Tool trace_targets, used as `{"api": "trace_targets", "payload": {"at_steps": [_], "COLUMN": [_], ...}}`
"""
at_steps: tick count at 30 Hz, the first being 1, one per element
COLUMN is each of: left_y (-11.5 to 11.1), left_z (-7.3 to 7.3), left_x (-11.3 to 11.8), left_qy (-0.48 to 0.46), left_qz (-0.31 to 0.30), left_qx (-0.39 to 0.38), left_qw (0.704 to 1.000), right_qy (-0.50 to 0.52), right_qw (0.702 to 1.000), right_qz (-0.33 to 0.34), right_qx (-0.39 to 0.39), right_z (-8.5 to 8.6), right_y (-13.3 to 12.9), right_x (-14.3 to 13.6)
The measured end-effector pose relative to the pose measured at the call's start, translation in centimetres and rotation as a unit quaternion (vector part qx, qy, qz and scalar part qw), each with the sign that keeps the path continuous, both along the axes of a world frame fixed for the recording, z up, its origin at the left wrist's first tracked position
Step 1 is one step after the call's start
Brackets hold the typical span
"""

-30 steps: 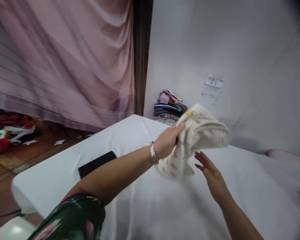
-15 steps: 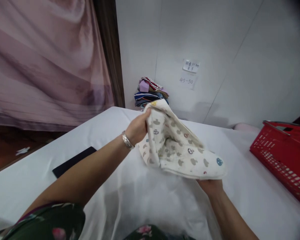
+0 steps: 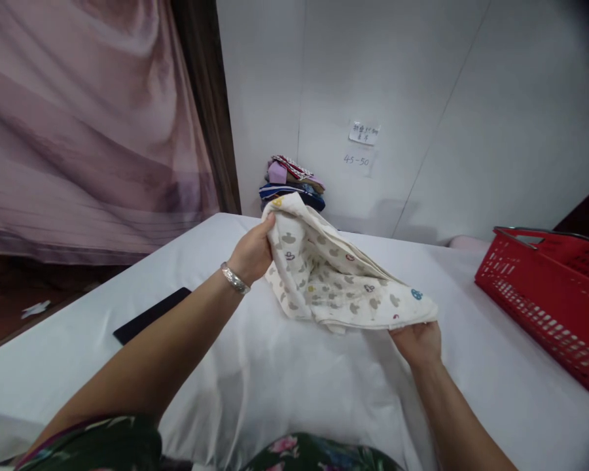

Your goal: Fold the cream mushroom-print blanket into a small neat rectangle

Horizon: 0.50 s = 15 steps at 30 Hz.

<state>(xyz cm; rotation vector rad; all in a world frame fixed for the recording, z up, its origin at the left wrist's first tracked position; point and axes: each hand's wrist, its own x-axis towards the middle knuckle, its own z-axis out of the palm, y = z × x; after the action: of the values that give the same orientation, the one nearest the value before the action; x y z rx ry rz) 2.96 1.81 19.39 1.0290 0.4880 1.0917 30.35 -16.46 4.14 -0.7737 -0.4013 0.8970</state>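
Observation:
A white cloth printed with small grey, red, blue and yellow mushroom-like shapes hangs between my two hands above the table. My left hand, with a silver bracelet on its wrist, grips the cloth's raised upper left part, thumb on top. At the lower right corner, my right hand holds the cloth from beneath, its fingertips hidden under the fabric. The cloth is bunched and folded over in layers, with a hollow in its middle.
A white-covered table spreads below. A dark flat rectangle lies left of my forearm. At the back, folded clothes are stacked against the wall. A red plastic basket stands on the right. Handwritten paper labels hang on the wall.
The cloth and both hands appear further left in view, partly from the camera turning. My right hand has risen with its corner, and the cloth looks more stretched between the hands.

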Motion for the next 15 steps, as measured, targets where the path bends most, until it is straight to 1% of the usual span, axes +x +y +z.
{"api": "trace_targets", "payload": {"at_steps": [1,3,6,7,9,10,12,14,15], "left_y": [-0.2,-0.7,-1.2,-1.1,-0.4,0.4,2.2,4.1,4.8], "left_z": [-0.1,-0.2,-0.5,-0.5,-0.2,0.2,1.2,2.8,3.9], "left_x": [-0.2,-0.7,-1.3,-1.6,-2.2,-2.5,-3.2,-3.7,-3.8], "left_qy": [0.001,0.003,0.010,0.014,0.018,0.013,-0.007,-0.024,-0.019], "left_qz": [0.000,-0.002,-0.003,-0.002,0.016,0.039,0.109,0.177,0.201], "left_qx": [0.006,0.015,0.027,0.032,0.045,0.054,0.076,0.110,0.132], "left_qw": [1.000,1.000,1.000,0.999,0.999,0.998,0.991,0.978,0.970], "right_qy": [0.002,-0.006,-0.027,-0.028,-0.027,-0.026,-0.030,-0.044,-0.059], "right_qw": [1.000,1.000,0.995,0.992,0.990,0.992,0.995,0.993,0.990], "right_qz": [0.001,0.025,0.071,0.081,0.076,0.061,0.001,-0.065,-0.092], "right_qx": [0.002,-0.008,-0.070,-0.092,-0.113,-0.110,-0.096,-0.087,-0.085], "right_z": [0.0,0.1,0.4,0.4,0.7,0.9,1.6,3.1,4.1], "right_y": [-0.1,-0.3,-0.6,-0.7,-0.9,-1.0,-1.1,-1.0,-1.0], "right_x": [0.0,-0.4,-2.1,-2.6,-3.0,-2.7,-1.1,1.5,2.9]}}
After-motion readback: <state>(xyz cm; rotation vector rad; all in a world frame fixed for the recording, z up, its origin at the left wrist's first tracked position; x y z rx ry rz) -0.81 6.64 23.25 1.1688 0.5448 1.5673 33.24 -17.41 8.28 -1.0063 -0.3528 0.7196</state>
